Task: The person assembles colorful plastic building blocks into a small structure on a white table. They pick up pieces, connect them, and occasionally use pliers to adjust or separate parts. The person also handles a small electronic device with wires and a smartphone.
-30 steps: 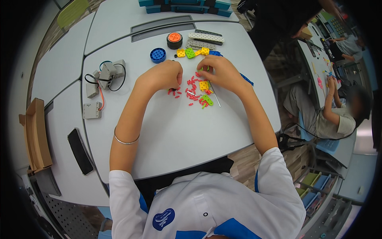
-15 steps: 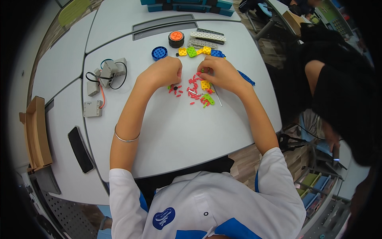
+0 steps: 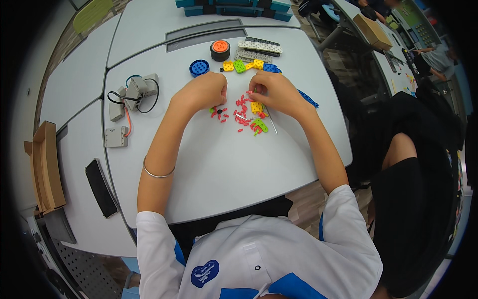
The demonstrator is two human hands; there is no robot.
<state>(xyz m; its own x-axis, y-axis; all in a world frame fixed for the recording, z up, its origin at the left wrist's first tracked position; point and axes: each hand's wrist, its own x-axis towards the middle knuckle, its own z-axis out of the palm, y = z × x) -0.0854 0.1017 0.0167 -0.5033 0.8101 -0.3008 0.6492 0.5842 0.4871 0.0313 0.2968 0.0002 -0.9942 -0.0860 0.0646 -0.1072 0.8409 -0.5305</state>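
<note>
My left hand (image 3: 208, 91) is closed, its fingers curled down by a few pink connector pegs, a small black round piece (image 3: 219, 111) and a bit of light green; what it grips is hidden. My right hand (image 3: 275, 92) pinches a pink connector peg (image 3: 250, 92) between thumb and fingers. Below it lies a loose pile of pink pegs (image 3: 241, 114) with a yellow block (image 3: 256, 107), a light green perforated piece (image 3: 261, 125) and thin metal rods (image 3: 271, 120).
Beyond my hands are a blue wheel hub (image 3: 199, 67), a black tyre with orange hub (image 3: 220, 50), yellow, green and blue blocks (image 3: 240, 66) and perforated beams (image 3: 259, 47). Grey wired modules (image 3: 133, 93) sit left, near a phone (image 3: 100, 187). A person in black (image 3: 408, 199) is close on the right.
The person in black on the right has shifted, uncovering a table behind. My hands have barely moved.
</note>
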